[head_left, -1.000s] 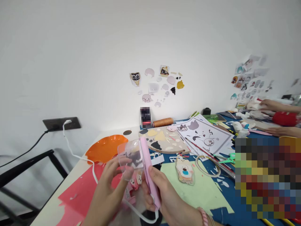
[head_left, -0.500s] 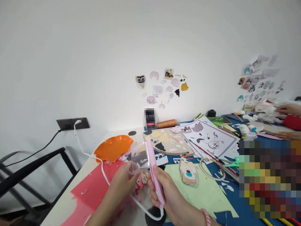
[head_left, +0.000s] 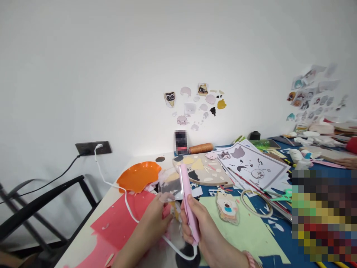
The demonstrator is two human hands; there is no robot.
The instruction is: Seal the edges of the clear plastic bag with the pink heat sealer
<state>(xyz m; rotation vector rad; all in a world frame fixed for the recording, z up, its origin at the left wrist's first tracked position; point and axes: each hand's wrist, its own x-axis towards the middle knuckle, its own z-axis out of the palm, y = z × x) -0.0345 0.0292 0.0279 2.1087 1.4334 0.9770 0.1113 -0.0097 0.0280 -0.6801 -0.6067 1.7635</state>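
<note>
My right hand (head_left: 206, 232) is wrapped round a slim pink tool (head_left: 189, 203) that points up and away; a white cable (head_left: 122, 190) loops from its lower end to a wall socket (head_left: 93, 148). My left hand (head_left: 152, 223) pinches the lower edge of a clear plastic sleeve (head_left: 170, 184) with a dark cut-out inside. The sleeve's right edge rests against the pink tool. Small pink animal cut-outs show just under the sleeve, between my hands.
Red paper (head_left: 119, 223), an orange dish (head_left: 138, 176), a wooden board with paper shapes (head_left: 208, 173), printed sheets (head_left: 251, 163), a tape ring (head_left: 255, 203), green scissors (head_left: 281, 195) and green paper (head_left: 245, 227) cover the table. A black chair (head_left: 41, 201) stands at left. Another person's hand (head_left: 348, 162) is far right.
The view has shifted, so everything sits further right and lower. My hands have dropped slightly, still holding the sleeve against the pink tool. The other person's hands have slid mostly out of view.
</note>
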